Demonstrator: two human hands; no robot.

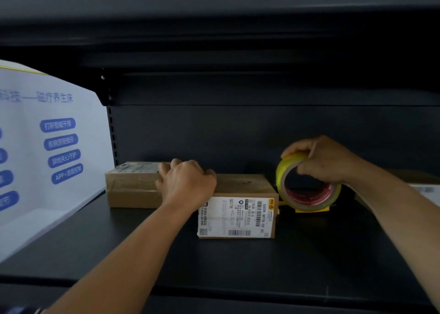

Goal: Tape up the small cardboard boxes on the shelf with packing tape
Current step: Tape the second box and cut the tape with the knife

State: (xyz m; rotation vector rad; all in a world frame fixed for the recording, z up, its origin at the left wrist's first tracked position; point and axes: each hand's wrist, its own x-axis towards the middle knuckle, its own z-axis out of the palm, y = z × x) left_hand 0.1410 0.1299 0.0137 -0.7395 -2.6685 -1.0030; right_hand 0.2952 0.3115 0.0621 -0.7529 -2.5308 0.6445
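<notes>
We are looking down at a dark shelf (238,266) with our two bare arms reaching in from six o'clock. Our left hand (187,185) is resting, fingers curled over, on the top of the near cardboard box (242,187), at about nine o'clock of that box's top face; whether the fingers are actually clamping the box edge or only pressing on it, we cannot tell. A white shipping label (238,217) with barcodes is covering the box's front face.

A second cardboard box (133,187) is sitting just beside the first, at its ten o'clock, against the shelf's back panel, and our left hand is overlapping its right end.

Our right hand (326,158) is gripping the roll of packing tape (307,185), fingers curled over the roll's top at twelve o'clock and the thumb hooking into the core. The roll is standing on edge on the shelf at three o'clock of the labelled box, just beside it, showing a yellowish outer band and a red inner core. A short yellow tape end is lying under the roll.

At nine o'clock of the scene a white printed panel (47,147) with blue buttons is leaning beside the boxes. At the far three o'clock edge, another box (423,189) with a label is partly showing.
</notes>
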